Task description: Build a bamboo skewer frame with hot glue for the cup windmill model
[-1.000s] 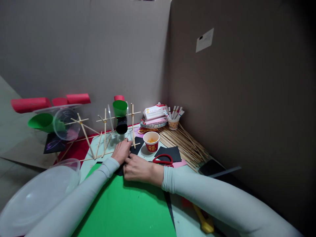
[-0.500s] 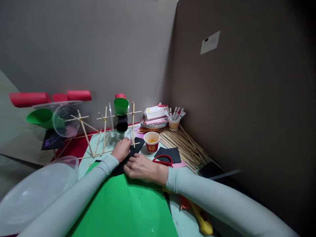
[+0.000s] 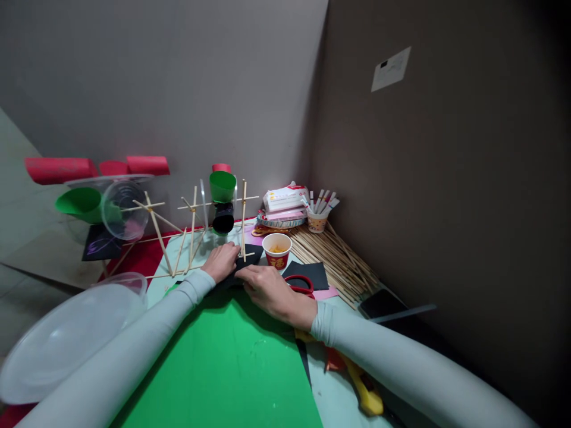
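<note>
My left hand [image 3: 222, 261] and my right hand [image 3: 274, 290] rest side by side on a black sheet of paper [image 3: 248, 257] at the far end of a large green sheet [image 3: 232, 362]. Both hands have their fingers curled down onto the black paper, pressing or pinching it. A frame of thin wooden sticks [image 3: 193, 235] stands just behind my left hand. Red-handled scissors [image 3: 303, 285] lie right of my right hand, and a red paper cup [image 3: 276, 249] with something orange inside stands beyond it.
Green and black paper cones [image 3: 222, 202] hang on the stick frame. A clear plastic bowl [image 3: 66, 333] sits at lower left. A pile of wooden sticks [image 3: 339, 258], a cup of pens [image 3: 317, 217], a tissue pack [image 3: 284, 197] and a yellow knife [image 3: 363, 389] lie to the right.
My right hand has slid forward and to the right along the black paper, closer to the red cup. The view has tilted slightly.
</note>
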Tool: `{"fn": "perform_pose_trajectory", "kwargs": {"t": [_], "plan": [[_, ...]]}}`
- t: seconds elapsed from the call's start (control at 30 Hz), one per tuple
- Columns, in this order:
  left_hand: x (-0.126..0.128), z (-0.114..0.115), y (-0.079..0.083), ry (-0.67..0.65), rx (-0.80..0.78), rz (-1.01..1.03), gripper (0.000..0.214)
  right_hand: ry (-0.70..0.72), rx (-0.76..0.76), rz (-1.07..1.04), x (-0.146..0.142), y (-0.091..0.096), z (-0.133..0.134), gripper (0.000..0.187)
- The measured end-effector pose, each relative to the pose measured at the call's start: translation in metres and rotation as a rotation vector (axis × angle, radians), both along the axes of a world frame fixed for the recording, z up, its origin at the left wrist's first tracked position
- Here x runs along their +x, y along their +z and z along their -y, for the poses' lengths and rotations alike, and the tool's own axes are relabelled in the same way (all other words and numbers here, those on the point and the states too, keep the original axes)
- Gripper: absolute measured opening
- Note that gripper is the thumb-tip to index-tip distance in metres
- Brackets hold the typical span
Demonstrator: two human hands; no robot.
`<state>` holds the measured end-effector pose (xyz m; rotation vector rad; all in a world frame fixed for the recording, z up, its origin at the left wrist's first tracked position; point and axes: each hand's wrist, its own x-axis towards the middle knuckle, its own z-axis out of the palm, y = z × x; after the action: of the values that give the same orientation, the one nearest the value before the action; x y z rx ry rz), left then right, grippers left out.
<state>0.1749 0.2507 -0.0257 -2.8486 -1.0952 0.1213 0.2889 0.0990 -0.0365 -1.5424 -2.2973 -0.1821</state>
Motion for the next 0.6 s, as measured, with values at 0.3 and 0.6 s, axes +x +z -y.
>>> {"fn": "perform_pose_trajectory", "kwargs": {"t": [0.3,0.6], "plan": [[-0.001,-0.002,0.000,-0.005,-0.018,0.003,0.034,0.148,-0.005,-0.028,-0.011,0.002,0.041,0.012],[-0.001,0.001,-0.004,0.016,-0.021,0.040,0.034,0.648,-0.007,0.109,-0.065,0.021,0.098,0.013]]}}
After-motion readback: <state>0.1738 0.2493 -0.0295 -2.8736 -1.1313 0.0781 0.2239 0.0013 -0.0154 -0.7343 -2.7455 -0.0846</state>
